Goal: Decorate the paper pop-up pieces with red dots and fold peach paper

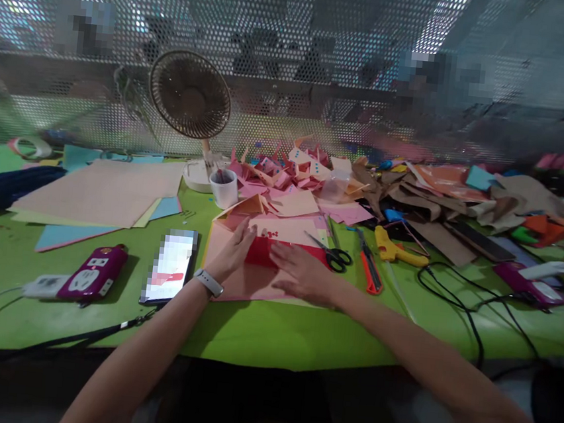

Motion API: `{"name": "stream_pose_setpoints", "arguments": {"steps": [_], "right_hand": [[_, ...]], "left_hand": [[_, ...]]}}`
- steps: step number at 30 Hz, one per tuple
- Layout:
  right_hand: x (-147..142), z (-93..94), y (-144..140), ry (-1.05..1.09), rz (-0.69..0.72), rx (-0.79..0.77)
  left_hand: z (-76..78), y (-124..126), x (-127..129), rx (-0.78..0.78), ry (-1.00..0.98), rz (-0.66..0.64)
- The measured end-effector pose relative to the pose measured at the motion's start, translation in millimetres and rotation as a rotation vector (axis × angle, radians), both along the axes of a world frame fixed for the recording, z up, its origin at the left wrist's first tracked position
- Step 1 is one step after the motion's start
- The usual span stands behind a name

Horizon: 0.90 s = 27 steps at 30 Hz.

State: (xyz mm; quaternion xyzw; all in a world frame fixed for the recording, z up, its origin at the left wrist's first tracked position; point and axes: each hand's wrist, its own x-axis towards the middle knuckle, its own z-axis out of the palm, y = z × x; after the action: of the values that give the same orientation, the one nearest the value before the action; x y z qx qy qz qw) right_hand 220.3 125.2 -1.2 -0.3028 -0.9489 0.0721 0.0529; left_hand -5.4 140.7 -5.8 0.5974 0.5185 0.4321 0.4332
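Note:
A strip of red paper point(259, 252) lies across a stack of pale pink sheets point(242, 289) in front of me. My right hand point(303, 272) rests on the red paper with its fingers stretched out. At the strip's left end, my left hand point(230, 256) stands on its edge, fingers extended and touching the paper. Small red cut-out pieces point(272, 234) sit just beyond the strip. Black-handled scissors point(339, 259) lie at its right end, blades over the sheets. To their right are an orange-red utility knife point(370, 266) and a yellow glue gun point(397, 249).
A phone point(171, 266) and a purple power bank point(95, 273) lie at left. Behind stand a white cup point(224, 189) and a fan point(190, 95). Folded pink paper pieces point(286, 169) and brown scraps point(425, 205) pile at back. Black cables point(472, 309) run at right.

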Motion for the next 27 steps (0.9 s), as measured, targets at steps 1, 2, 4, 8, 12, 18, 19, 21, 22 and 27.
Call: {"name": "stream_pose_setpoints", "arguments": {"steps": [1, 2, 4, 8, 12, 18, 19, 21, 22, 27], "right_hand": [[2.5, -0.3, -9.0, -0.005, 0.044, -0.010], [5.0, -1.2, -16.9, -0.013, 0.079, -0.010], [9.6, -4.1, -27.3, -0.025, 0.112, 0.013], [15.9, -10.7, -27.4, 0.009, 0.101, 0.115], [16.5, -18.0, -21.1, 0.084, 0.118, 0.242], [15.2, -25.7, -25.9, 0.148, 0.106, 0.368], [15.9, -25.2, -26.7, 0.145, 0.114, 0.368], [18.3, -22.6, -27.7, 0.131, 0.131, 0.345], [20.0, -20.7, -28.1, 0.125, 0.134, 0.332], [35.3, -10.1, -36.3, 0.167, 0.126, 0.330]], "left_hand": [[-0.4, 0.0, 0.6, -0.017, 0.003, 0.004], [-0.5, -0.2, 1.3, -0.031, 0.009, 0.011], [0.2, -1.2, 2.7, -0.045, 0.042, 0.025], [1.6, -3.3, 3.7, -0.040, 0.124, 0.038], [1.1, -3.2, 2.9, -0.036, 0.130, 0.038], [1.7, -4.0, 3.7, 0.082, 0.207, 0.020], [1.5, -4.2, 3.9, 0.095, 0.229, 0.011], [-0.3, -4.1, 4.0, 0.120, 0.287, -0.015], [-1.8, -3.7, 3.8, 0.126, 0.314, -0.024], [-9.0, -1.0, 0.2, 0.206, 0.430, -0.052]]}}
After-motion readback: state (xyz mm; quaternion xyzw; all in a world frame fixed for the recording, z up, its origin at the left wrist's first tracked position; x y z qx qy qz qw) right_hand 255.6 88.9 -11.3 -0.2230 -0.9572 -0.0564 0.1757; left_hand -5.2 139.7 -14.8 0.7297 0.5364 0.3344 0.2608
